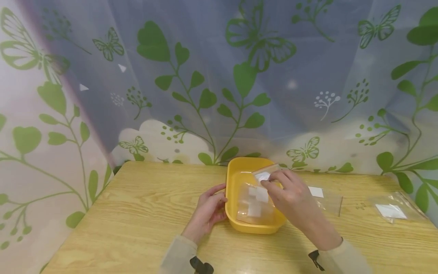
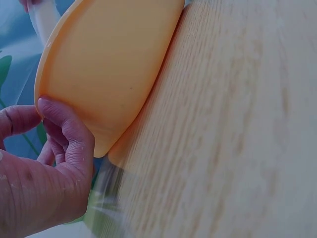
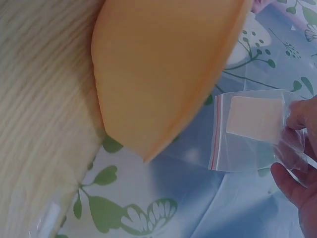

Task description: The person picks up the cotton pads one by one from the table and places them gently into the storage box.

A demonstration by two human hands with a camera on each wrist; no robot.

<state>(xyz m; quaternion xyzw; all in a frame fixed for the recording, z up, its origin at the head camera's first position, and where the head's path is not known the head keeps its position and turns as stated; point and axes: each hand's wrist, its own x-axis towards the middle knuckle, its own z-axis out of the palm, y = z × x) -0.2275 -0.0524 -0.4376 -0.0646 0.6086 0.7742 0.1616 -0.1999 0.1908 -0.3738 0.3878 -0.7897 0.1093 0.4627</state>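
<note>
A yellow plastic tub (image 1: 253, 228) stands on the table, with clear zip bags (image 1: 244, 213) holding white pieces inside it. At the tub's left side, my left hand (image 1: 207, 209) pinches the rim between thumb and fingers, as the left wrist view shows on the tub wall (image 2: 114, 59). My right hand (image 1: 291, 194) is above the tub's right half. Its thumb and fingers pinch one end of a small clear zip bag (image 3: 255, 124) with a red-lined seal and a white square inside. In the head view, that hand partly covers the tub's right rim.
Right of the tub lies a clear zip bag (image 1: 330, 201) with a white piece in it. Another such bag (image 1: 391, 211) rests farther right. The wood-grain table (image 1: 137, 213) ends at the back against a curtain (image 1: 291, 106) printed with leaves and butterflies.
</note>
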